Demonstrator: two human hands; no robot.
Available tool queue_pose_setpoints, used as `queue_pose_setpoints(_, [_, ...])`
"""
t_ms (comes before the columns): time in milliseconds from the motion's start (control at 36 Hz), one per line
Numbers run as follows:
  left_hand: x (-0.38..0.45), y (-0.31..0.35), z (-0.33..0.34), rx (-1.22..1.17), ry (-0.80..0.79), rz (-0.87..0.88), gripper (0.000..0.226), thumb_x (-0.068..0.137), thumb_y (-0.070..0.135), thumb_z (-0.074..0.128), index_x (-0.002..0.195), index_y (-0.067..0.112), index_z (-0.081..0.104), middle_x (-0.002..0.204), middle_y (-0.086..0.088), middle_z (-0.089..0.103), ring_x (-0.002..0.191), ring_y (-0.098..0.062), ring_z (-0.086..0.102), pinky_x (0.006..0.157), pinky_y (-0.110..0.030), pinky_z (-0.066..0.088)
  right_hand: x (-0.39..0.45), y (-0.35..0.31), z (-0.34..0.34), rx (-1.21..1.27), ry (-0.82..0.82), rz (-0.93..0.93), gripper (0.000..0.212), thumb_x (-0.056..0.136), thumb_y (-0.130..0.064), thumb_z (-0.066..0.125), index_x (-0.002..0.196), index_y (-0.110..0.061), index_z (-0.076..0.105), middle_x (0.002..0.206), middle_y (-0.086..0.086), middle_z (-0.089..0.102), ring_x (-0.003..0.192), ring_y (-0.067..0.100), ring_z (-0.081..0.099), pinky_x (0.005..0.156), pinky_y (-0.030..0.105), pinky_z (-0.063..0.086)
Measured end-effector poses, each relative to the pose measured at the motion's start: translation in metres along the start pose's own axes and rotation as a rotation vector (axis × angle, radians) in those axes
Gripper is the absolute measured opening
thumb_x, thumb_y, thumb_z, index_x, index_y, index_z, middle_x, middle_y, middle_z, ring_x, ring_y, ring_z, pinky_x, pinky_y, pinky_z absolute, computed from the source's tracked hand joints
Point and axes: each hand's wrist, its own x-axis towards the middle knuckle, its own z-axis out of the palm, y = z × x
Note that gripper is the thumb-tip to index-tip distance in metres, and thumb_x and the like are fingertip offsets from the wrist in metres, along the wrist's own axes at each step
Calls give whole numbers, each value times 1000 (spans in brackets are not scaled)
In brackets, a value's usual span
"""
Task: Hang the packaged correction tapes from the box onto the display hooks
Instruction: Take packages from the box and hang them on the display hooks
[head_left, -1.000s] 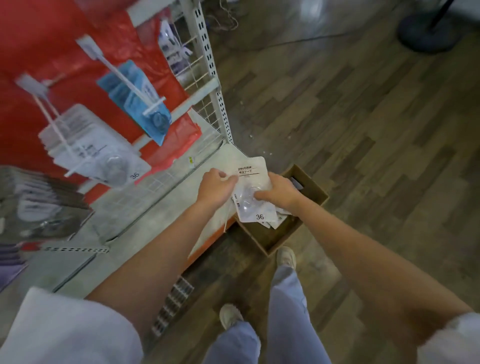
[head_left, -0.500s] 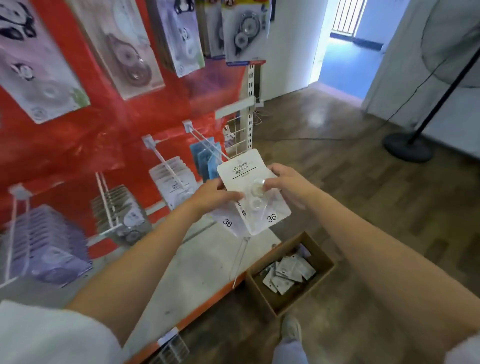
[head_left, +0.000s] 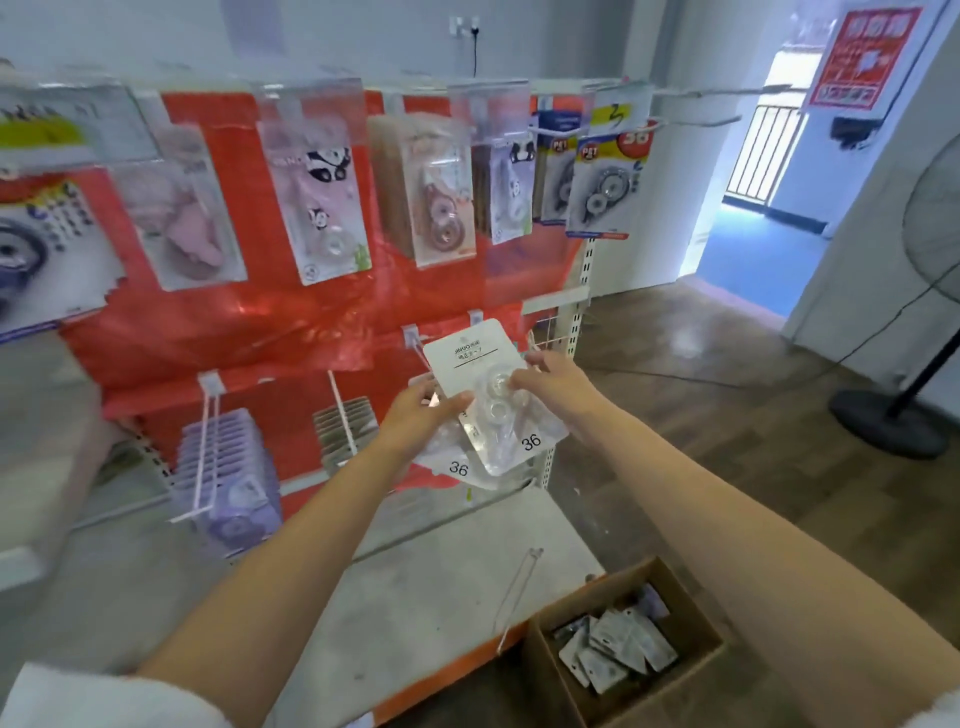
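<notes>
Nearest, at the lower right, the cardboard box (head_left: 631, 649) sits on the wooden floor (head_left: 727, 415) against the orange edge of the base shelf (head_left: 441, 587). It shows more fully than half a second ago, and a loose heap of packaged correction tapes (head_left: 618, 652) lies in its bottom. A bare clear hook (head_left: 514, 597) lies on the shelf just beside the box.

Above the shelf, both forearms reach forward. The left hand (head_left: 415, 415) pinches the left edge of a small fanned stack of packs, thumb on the front. The right hand (head_left: 558, 387) has its fingers closed on the right side of the front pack (head_left: 485, 395), thumb tip on the clear blister. The hands and packs sit higher and farther from the box than half a second ago, now level with the lower row of hooks.

The front pack is a white card with rounded corners, tilted with its top to the left, with a line of dark print and a rule near the top, a clear blister with two round spools, and "36" at the lower corner. A second pack (head_left: 457, 465) behind it shows another "36".

Just behind the packs, a white display hook (head_left: 413, 338) juts from the red backing. To the left, hooks carry purple packs (head_left: 228, 478) and grey packs (head_left: 345, 431). The upper row of hanging products, cut off before, now shows whole.
</notes>
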Motion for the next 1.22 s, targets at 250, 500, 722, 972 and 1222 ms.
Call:
queue_pose_setpoints(250, [-23,-17,-33,-95,168,-136,42,80,35,74,105,5,59,98,-7,68,78,-22,64,62,-31,52,-5,-3,24,136,71,49,14,72,-19,63,81,-13,56,88,7,60,84,24,57,83,38,49])
queue_pose_setpoints(500, [-23,-20,-42,-154,227,-156,35,86,24,70,112,13,49,109,-7,62,96,-27,61,77,-37,52,-5,9,26,383,119,37,31,76,-6,62,96,-25,48,112,13,62,107,36,60,92,51,49])
queue_pose_setpoints(722, [-22,-20,-23,-206,165,-159,34,91,41,59,112,14,54,118,2,62,107,-21,59,97,-48,47,-15,21,42,337,-24,14,32,87,-13,64,114,-20,46,104,1,58,102,29,62,92,47,52])
queue_pose_setpoints(972, [-20,-39,-24,-93,204,-172,32,82,22,74,110,13,59,106,-2,67,98,-24,63,83,-40,52,-18,47,51,211,-110,138,30,87,-26,70,107,-15,51,103,3,63,97,25,64,88,51,52])
queue_pose_setpoints(1222, [-29,-56,-39,-104,359,-198,19,87,5,66,103,9,59,101,-8,63,84,-21,57,63,-25,44,-11,132,54,226,-124,277,46,77,-4,66,120,-8,52,110,9,68,102,28,64,93,49,51])
